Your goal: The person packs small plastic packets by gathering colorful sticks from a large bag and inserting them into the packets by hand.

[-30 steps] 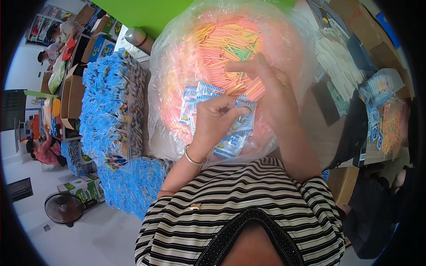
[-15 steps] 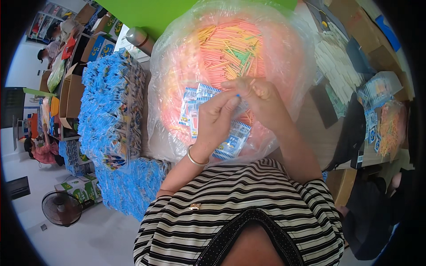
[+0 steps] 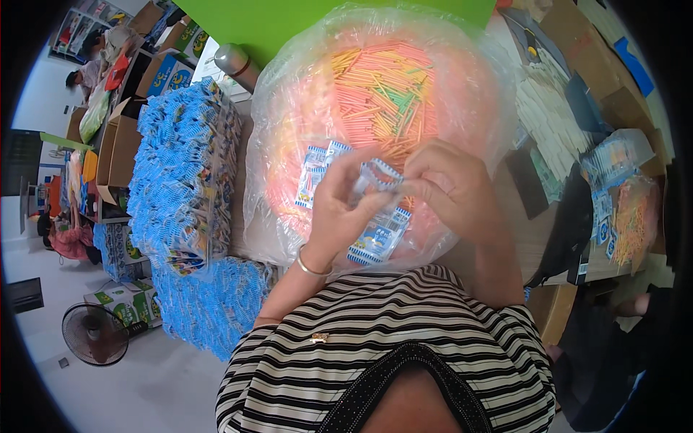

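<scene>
A small clear packet with blue-and-white striped edges [image 3: 381,175] is between my hands, its mouth spread apart. My left hand [image 3: 338,206] grips it between thumb and fingers. My right hand [image 3: 453,186] pinches its right edge, fingers curled; whether a stick is also in them cannot be made out. Beneath both hands, a large clear plastic bag [image 3: 263,155] lies opened out, heaped with thin pink, yellow and green sticks [image 3: 382,83]. More flat blue-and-white packets lie on it, some beyond my left hand [image 3: 312,167] and one nearer my body [image 3: 379,237].
Tall stacks of blue packets [image 3: 177,166] stand to the left, with more [image 3: 213,303] below. A metal flask [image 3: 237,66] is behind them. White strips [image 3: 548,115] and a bag of orange sticks [image 3: 635,216] lie at right. A fan [image 3: 94,333] stands lower left.
The packet, mostly hidden between my closed fingers before, now shows with its mouth spread. My right hand has shifted right and nearer; my left thumb has moved away from the right fingers.
</scene>
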A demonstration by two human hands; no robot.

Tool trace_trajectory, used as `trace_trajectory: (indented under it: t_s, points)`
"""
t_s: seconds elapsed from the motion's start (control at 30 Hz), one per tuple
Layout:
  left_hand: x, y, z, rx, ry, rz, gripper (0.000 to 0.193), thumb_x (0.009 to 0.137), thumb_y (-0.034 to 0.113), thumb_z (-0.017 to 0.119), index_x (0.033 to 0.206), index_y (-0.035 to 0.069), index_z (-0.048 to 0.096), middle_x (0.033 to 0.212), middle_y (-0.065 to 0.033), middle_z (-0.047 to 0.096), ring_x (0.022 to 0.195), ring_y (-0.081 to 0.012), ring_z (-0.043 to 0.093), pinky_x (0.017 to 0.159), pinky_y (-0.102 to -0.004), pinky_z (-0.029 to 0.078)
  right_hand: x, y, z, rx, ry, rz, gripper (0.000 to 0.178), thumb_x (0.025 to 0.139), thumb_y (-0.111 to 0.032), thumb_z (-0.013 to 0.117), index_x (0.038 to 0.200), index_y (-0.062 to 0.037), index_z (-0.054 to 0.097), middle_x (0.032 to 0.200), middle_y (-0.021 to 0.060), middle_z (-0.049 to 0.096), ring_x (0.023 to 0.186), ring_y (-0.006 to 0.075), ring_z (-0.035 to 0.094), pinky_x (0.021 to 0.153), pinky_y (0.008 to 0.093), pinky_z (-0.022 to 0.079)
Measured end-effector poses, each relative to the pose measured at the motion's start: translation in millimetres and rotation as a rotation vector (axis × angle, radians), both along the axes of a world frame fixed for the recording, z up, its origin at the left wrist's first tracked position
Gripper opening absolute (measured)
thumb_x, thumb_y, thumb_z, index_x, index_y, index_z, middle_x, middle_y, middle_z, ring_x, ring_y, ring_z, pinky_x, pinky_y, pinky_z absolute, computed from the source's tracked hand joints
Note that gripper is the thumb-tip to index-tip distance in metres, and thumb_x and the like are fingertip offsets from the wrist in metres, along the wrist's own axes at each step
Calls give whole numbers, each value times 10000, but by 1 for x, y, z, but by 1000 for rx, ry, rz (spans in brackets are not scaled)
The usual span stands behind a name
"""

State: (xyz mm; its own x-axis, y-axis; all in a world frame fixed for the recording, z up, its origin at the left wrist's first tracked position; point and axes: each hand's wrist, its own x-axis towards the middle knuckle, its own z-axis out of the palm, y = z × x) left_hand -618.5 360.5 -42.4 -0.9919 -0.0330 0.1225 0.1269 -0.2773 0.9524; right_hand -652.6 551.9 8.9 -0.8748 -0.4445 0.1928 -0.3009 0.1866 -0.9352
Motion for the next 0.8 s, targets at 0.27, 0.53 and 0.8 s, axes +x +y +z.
trace_trajectory:
  t_s: [0.27, 0.53, 0.8]
  points:
    - [18, -38, -14, -268, -81, 116, 167, 926, 0, 636, 1092, -6, 618, 1086, -99, 659, 929, -132, 649, 707, -240, 546, -39, -20, -9, 364, 241, -118, 197, 834, -140, 711, 969, -1, 673, 945, 140, 639, 896, 263, 615, 793, 369, 489]
    - [-12, -27, -37, -964, 252, 436, 176, 858, 58, 667, 1025, 37, 616, 997, -104, 637, 998, -291, 581, 889, -416, 429, -135, -89, -31, 872, 577, -136, 317, 846, -278, 666, 1011, -8, 689, 1041, 187, 652, 1023, 344, 599, 911, 482, 455]
    - [-18, -25, -41, -1010, 272, 460, 191, 826, 81, 666, 1006, 61, 605, 1022, -103, 631, 1041, -324, 554, 934, -442, 369, -154, -99, -72, 871, 579, -159, 275, 911, -261, 582, 965, 4, 634, 1003, 205, 654, 977, 362, 603, 878, 488, 454]
